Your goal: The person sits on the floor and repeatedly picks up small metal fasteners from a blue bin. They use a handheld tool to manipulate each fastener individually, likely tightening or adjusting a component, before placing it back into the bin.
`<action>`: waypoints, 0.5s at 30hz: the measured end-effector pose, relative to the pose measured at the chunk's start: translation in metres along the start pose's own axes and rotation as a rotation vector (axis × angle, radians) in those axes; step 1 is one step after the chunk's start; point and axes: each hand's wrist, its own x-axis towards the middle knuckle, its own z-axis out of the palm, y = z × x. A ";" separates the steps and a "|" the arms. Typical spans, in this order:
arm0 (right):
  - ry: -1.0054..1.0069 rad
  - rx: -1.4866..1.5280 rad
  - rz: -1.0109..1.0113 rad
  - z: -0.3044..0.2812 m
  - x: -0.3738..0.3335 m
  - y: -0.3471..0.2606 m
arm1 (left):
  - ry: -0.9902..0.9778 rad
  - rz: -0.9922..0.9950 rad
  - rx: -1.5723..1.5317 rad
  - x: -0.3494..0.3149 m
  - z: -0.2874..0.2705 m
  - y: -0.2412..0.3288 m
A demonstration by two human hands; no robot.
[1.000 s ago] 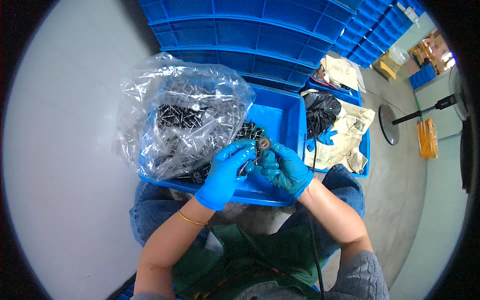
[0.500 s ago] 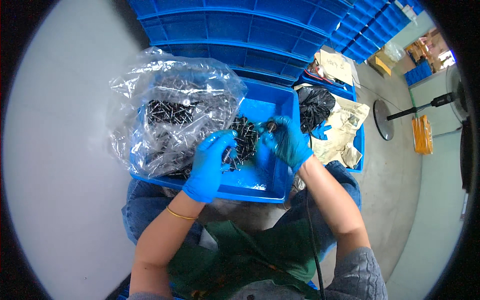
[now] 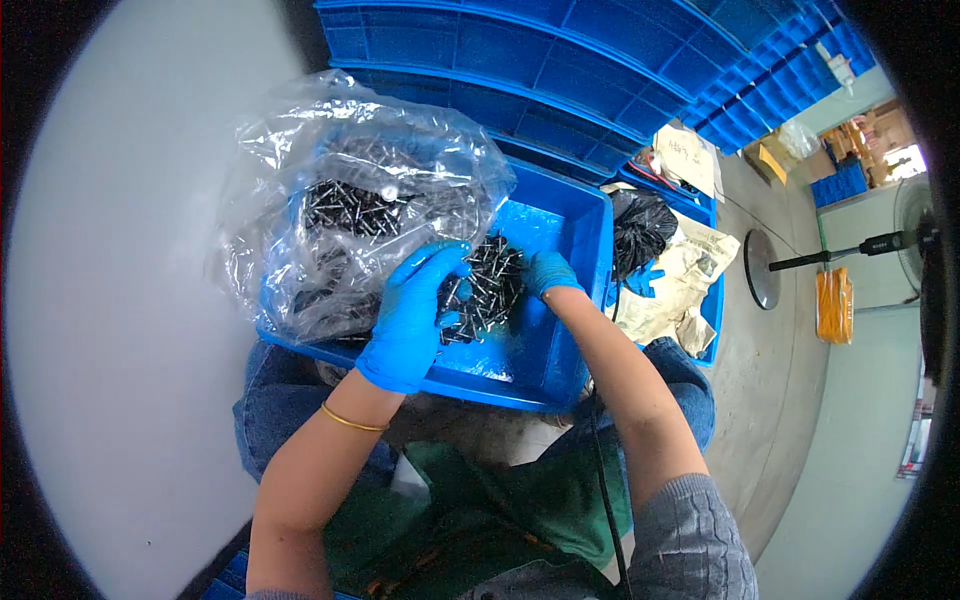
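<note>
A blue plastic bin (image 3: 560, 215) rests across my lap. Loose dark screws (image 3: 492, 285) with bright shanks lie heaped in its middle. My left hand (image 3: 405, 315), in a blue glove, curls its fingers over the left side of that heap. What it holds in the palm is hidden. At the right edge of the screws is my right hand (image 3: 550, 273), gloved the same way and pointing down into the bin. Its fingertips are out of sight. A clear plastic bag (image 3: 440, 150) fills the bin's left half, with more screws (image 3: 350, 208) showing in it.
Stacked blue crates (image 3: 500, 50) rise just behind the bin. To the right are a black plastic bag (image 3: 640, 230) and crumpled paper (image 3: 690, 270) in another blue bin. A pedestal fan (image 3: 840, 255) stands farther right. A pale wall (image 3: 130, 300) runs along the left.
My right hand, raised earlier with a small dark round piece at its fingers, has dropped to the screw heap; that piece no longer shows. My left hand has shifted slightly left. The whole view has shifted.
</note>
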 end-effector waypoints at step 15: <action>-0.651 1.914 0.337 -0.118 -0.130 -0.061 | -0.185 0.136 0.142 -0.006 0.004 -0.028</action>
